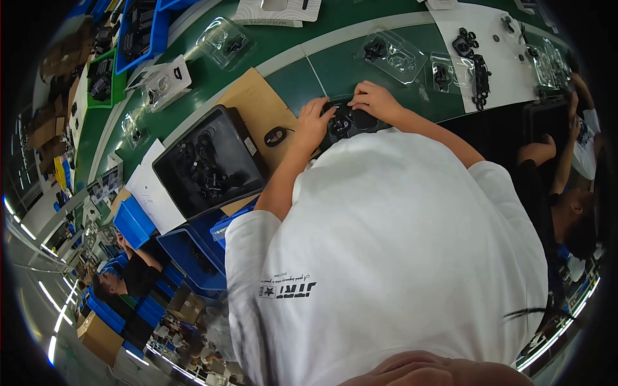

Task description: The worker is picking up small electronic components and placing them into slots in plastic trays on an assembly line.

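Note:
A black molded tray (343,126) with small black parts in its hollows lies close in front of my body, its near part hidden by my white shirt. My left hand (314,120) closes on its left far corner, thumb over the inside. Bent fingers of my right hand (373,101) press together at the tray's far edge, towards the right. Any small part between the fingertips is too small to make out. Left of my left hand, a coiled black cable (277,136) rests on a brown cardboard sheet (254,87).
A large black bin (246,143) of black cables stands at my left, with blue bins (133,222) beyond. Clear plastic blister packs (394,56) lie across the green table (283,80). Black parts (480,83) sit on white paper at right. Another person's arm (566,151) is at the far right.

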A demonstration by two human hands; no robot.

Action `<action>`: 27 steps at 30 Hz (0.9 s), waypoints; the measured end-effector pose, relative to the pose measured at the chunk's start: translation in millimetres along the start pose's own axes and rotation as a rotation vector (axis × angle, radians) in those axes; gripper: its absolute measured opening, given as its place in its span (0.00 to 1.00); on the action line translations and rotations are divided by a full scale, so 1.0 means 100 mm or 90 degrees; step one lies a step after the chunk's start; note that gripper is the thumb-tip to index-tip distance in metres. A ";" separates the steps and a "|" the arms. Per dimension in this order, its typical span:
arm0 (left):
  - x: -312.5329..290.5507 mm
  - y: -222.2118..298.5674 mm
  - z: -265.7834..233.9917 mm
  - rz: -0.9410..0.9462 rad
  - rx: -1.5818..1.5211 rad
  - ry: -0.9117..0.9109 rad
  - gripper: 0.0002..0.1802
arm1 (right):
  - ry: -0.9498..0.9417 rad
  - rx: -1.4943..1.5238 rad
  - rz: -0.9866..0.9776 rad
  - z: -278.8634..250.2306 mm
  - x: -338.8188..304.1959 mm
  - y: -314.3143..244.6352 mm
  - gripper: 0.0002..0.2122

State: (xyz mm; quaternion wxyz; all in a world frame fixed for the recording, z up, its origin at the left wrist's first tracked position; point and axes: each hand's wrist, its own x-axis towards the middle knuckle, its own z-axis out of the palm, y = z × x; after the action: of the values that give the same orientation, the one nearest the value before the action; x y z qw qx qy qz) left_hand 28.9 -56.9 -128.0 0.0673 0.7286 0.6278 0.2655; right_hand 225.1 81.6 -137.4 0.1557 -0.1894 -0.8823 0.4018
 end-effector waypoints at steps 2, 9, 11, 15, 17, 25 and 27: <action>0.03 -0.03 0.02 0.048 0.035 0.023 0.12 | 0.009 -0.027 -0.010 0.01 -0.02 0.00 0.06; -0.11 -0.06 0.24 -0.020 0.034 0.009 0.11 | 0.048 0.000 0.007 0.08 -0.08 -0.12 0.05; -0.07 -0.03 0.21 0.004 0.067 0.027 0.10 | 0.062 -0.027 0.044 0.12 -0.08 -0.13 0.06; -0.06 0.02 0.18 0.018 0.084 0.048 0.10 | 0.080 -0.060 0.047 0.15 -0.08 -0.14 0.06; -0.05 0.04 0.17 0.019 0.083 0.061 0.10 | 0.090 -0.079 0.033 0.15 -0.07 -0.14 0.05; 0.11 0.03 0.14 -0.234 -0.117 -0.075 0.11 | 0.130 -0.138 0.043 0.22 -0.02 -0.10 0.04; 0.16 0.03 0.11 -0.370 -0.306 -0.126 0.12 | 0.128 -0.151 0.028 0.21 -0.04 -0.06 0.04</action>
State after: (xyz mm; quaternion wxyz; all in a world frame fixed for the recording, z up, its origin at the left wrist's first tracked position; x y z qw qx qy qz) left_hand 37.6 -39.4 -131.4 0.3685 0.5058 0.7186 0.3032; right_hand 218.4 62.4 -146.5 0.2108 -0.2646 -0.8994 0.2769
